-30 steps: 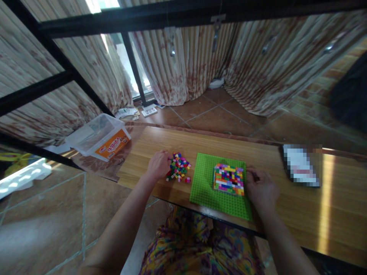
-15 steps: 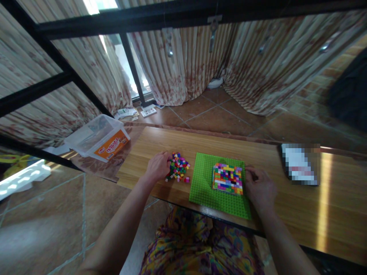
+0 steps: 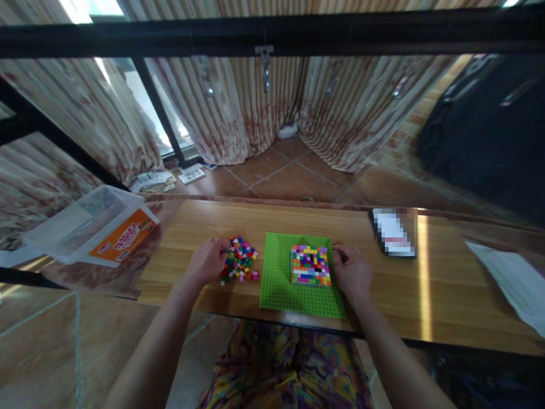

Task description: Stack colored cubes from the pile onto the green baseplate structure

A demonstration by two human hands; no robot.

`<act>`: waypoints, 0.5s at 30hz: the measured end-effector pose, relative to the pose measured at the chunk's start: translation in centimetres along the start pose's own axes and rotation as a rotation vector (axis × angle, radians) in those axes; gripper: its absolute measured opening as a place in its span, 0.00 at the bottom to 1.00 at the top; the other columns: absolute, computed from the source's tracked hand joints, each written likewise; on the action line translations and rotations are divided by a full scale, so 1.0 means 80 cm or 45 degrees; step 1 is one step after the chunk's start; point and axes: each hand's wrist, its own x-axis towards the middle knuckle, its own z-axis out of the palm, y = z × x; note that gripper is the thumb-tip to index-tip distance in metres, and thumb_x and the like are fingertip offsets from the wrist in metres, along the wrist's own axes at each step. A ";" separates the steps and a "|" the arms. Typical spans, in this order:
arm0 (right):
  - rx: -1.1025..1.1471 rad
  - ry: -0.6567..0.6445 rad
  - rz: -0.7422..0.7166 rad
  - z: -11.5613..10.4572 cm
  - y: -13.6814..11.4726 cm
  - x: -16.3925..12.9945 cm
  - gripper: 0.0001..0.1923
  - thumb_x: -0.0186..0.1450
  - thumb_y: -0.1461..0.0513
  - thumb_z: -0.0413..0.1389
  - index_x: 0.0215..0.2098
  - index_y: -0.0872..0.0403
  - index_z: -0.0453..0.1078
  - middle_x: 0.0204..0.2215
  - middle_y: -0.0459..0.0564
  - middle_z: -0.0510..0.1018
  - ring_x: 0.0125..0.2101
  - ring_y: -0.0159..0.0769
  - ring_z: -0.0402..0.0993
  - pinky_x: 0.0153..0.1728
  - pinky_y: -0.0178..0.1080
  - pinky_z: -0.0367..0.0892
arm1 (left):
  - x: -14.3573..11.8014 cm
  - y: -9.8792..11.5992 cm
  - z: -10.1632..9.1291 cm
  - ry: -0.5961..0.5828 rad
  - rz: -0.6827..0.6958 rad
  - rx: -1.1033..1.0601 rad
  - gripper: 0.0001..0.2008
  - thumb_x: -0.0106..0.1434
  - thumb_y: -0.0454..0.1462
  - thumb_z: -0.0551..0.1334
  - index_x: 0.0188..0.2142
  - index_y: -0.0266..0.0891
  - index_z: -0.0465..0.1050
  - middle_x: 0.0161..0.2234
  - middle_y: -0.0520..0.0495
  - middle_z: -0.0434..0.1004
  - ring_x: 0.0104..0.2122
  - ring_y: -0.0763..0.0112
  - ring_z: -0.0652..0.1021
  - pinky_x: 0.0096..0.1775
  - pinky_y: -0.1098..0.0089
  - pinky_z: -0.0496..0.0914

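A loose pile of small coloured toy bricks (image 3: 242,258) lies on the wooden table. My left hand (image 3: 209,261) rests at the pile's left edge, its fingers curled down into the bricks; anything held there is hidden. To the right of the pile lies a green studded baseplate (image 3: 275,278). On it stands a low square block of multicoloured bricks (image 3: 310,265), with a small dark gap near its middle. At the baseplate's right edge is my right hand (image 3: 352,274), fingers bent and drawn together. I cannot make out whether a brick is between them.
Beyond the table's left end is a clear plastic box (image 3: 91,218) with an orange label. A dark-edged object with a blurred-out face (image 3: 394,233) lies toward the back right. White paper (image 3: 508,278) lies at the right end. A black metal bar (image 3: 298,37) crosses above.
My view has turned to the right, so the table and its things appear farther left. Both hands keep nearly the same places beside the pile and the baseplate.
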 end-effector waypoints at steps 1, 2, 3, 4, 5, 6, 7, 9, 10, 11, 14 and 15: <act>0.004 0.003 0.002 0.000 0.000 0.000 0.14 0.65 0.59 0.50 0.39 0.53 0.76 0.37 0.51 0.78 0.32 0.35 0.69 0.29 0.35 0.56 | 0.000 0.000 0.000 0.006 -0.002 0.004 0.08 0.59 0.32 0.56 0.39 0.38 0.70 0.40 0.44 0.77 0.42 0.63 0.76 0.43 0.67 0.67; 0.009 0.008 -0.002 0.001 0.000 0.001 0.14 0.65 0.59 0.50 0.39 0.53 0.76 0.37 0.51 0.78 0.33 0.35 0.70 0.29 0.35 0.56 | 0.000 0.000 0.000 0.012 -0.006 0.011 0.07 0.60 0.32 0.56 0.38 0.38 0.69 0.39 0.44 0.77 0.41 0.63 0.76 0.43 0.67 0.67; 0.013 0.015 -0.006 0.001 0.000 0.001 0.14 0.65 0.59 0.50 0.39 0.53 0.76 0.38 0.51 0.78 0.33 0.35 0.69 0.29 0.35 0.56 | -0.001 0.001 0.000 0.017 -0.011 0.019 0.07 0.60 0.32 0.56 0.38 0.39 0.69 0.39 0.44 0.77 0.41 0.63 0.76 0.42 0.67 0.67; 0.014 0.021 -0.011 0.002 0.000 0.001 0.14 0.65 0.59 0.49 0.38 0.53 0.76 0.37 0.51 0.78 0.33 0.35 0.69 0.29 0.35 0.55 | -0.002 0.002 0.000 0.023 -0.022 0.027 0.06 0.60 0.32 0.56 0.37 0.39 0.68 0.38 0.44 0.77 0.40 0.63 0.76 0.40 0.67 0.67; 0.014 0.023 -0.013 0.002 0.000 0.001 0.14 0.65 0.59 0.49 0.38 0.53 0.76 0.37 0.51 0.78 0.32 0.35 0.69 0.29 0.35 0.55 | -0.003 0.004 -0.001 0.023 -0.037 0.035 0.05 0.60 0.33 0.56 0.37 0.39 0.68 0.37 0.45 0.77 0.39 0.63 0.77 0.39 0.67 0.67; 0.014 0.023 -0.015 0.002 0.000 0.001 0.14 0.65 0.59 0.49 0.38 0.53 0.76 0.37 0.51 0.77 0.32 0.35 0.69 0.28 0.35 0.55 | -0.004 0.006 -0.001 0.021 -0.050 0.043 0.04 0.61 0.33 0.56 0.36 0.39 0.68 0.36 0.45 0.77 0.38 0.63 0.77 0.38 0.67 0.67; 0.015 0.022 -0.015 0.002 0.000 0.001 0.14 0.65 0.59 0.49 0.38 0.53 0.76 0.36 0.51 0.77 0.31 0.34 0.69 0.28 0.35 0.55 | -0.005 0.008 -0.003 0.018 -0.060 0.049 0.04 0.61 0.33 0.55 0.36 0.40 0.68 0.35 0.46 0.77 0.37 0.62 0.77 0.38 0.67 0.67; 0.025 0.025 -0.011 0.002 -0.001 0.001 0.14 0.65 0.59 0.49 0.38 0.53 0.76 0.35 0.51 0.77 0.31 0.34 0.69 0.28 0.35 0.55 | -0.007 0.012 -0.006 0.031 -0.079 0.045 0.05 0.62 0.34 0.55 0.36 0.40 0.68 0.34 0.46 0.77 0.37 0.61 0.77 0.37 0.67 0.67; 0.032 0.028 -0.011 0.002 -0.002 0.001 0.14 0.65 0.59 0.49 0.38 0.53 0.76 0.35 0.50 0.77 0.31 0.34 0.69 0.28 0.35 0.55 | -0.008 0.014 -0.008 0.052 -0.085 0.029 0.05 0.62 0.35 0.55 0.36 0.40 0.69 0.34 0.45 0.78 0.37 0.61 0.78 0.37 0.67 0.67; 0.037 0.033 -0.011 0.002 -0.002 0.000 0.14 0.65 0.59 0.49 0.38 0.53 0.76 0.35 0.50 0.77 0.31 0.34 0.69 0.28 0.35 0.55 | -0.009 0.015 -0.010 0.080 -0.090 -0.002 0.06 0.62 0.35 0.55 0.36 0.40 0.70 0.34 0.45 0.78 0.38 0.61 0.78 0.37 0.67 0.67; 0.044 0.039 -0.017 0.002 -0.002 0.000 0.14 0.65 0.59 0.49 0.38 0.52 0.76 0.36 0.50 0.77 0.30 0.33 0.68 0.27 0.35 0.55 | -0.011 0.014 -0.014 0.176 -0.120 -0.191 0.10 0.62 0.38 0.55 0.38 0.39 0.72 0.35 0.45 0.79 0.37 0.62 0.79 0.37 0.68 0.69; 0.047 0.040 -0.021 0.002 -0.002 0.001 0.14 0.65 0.59 0.49 0.38 0.52 0.76 0.36 0.50 0.77 0.30 0.33 0.68 0.27 0.35 0.54 | -0.011 0.012 -0.015 0.205 -0.136 -0.267 0.10 0.62 0.39 0.55 0.38 0.39 0.72 0.34 0.45 0.79 0.36 0.63 0.79 0.36 0.68 0.69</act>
